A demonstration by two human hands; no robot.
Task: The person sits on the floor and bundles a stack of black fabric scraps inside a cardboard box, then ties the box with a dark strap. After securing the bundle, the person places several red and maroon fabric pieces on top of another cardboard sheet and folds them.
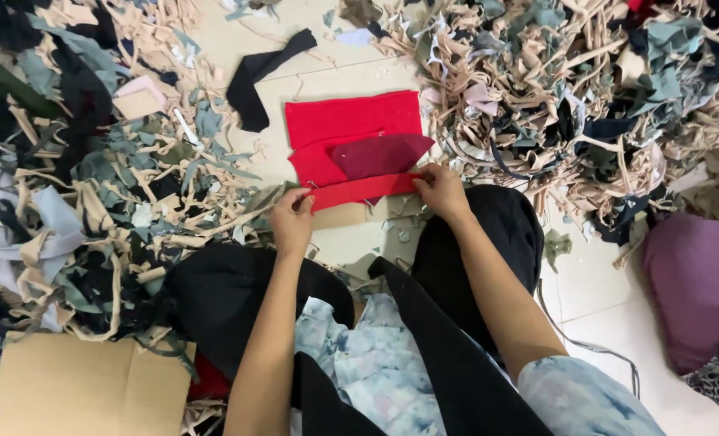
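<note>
Bare forearms, short pale blue tie-dye sleeve, matching mottled top, black trousers, black strip across the lap

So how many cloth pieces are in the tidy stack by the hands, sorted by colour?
Bright red flat pieces: 2
Dark maroon piece: 1
Red strip, held at its ends by the left hand and right hand: 1
Total: 4
More may lie hidden underneath.

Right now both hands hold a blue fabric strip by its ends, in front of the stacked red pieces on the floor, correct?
Not quite: the strip is red, not blue, as the head view shows. The left hand and right hand do hold its ends, in front of the stacked red pieces on the floor.
</note>
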